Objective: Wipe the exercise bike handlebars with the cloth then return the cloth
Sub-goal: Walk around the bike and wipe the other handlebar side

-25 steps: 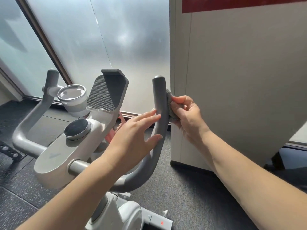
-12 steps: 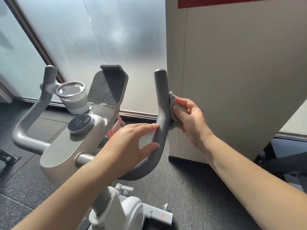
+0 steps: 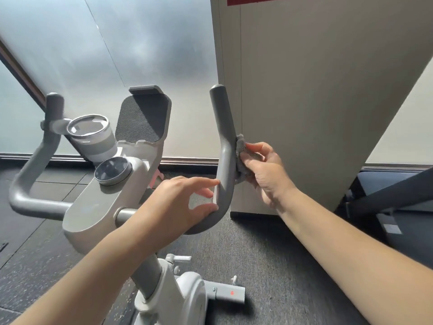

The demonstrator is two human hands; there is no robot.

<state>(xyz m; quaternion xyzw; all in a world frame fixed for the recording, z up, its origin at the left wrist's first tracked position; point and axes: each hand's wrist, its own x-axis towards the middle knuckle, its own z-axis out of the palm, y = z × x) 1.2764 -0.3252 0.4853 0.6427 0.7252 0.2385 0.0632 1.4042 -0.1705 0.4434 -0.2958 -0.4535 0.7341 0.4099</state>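
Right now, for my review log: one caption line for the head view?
Right hand presses grey cloth against the bike's right handlebar; left hand steadies its bend.

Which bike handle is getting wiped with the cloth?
The right handlebar: the right hand presses the grey cloth against it. The left handlebar is untouched.

The cloth (image 3: 241,151) is pressed against the right side of the right handlebar (image 3: 223,146) by the right hand (image 3: 264,170); the left hand (image 3: 180,202) is placed at the bar's left, the panel (image 3: 316,102) behind.
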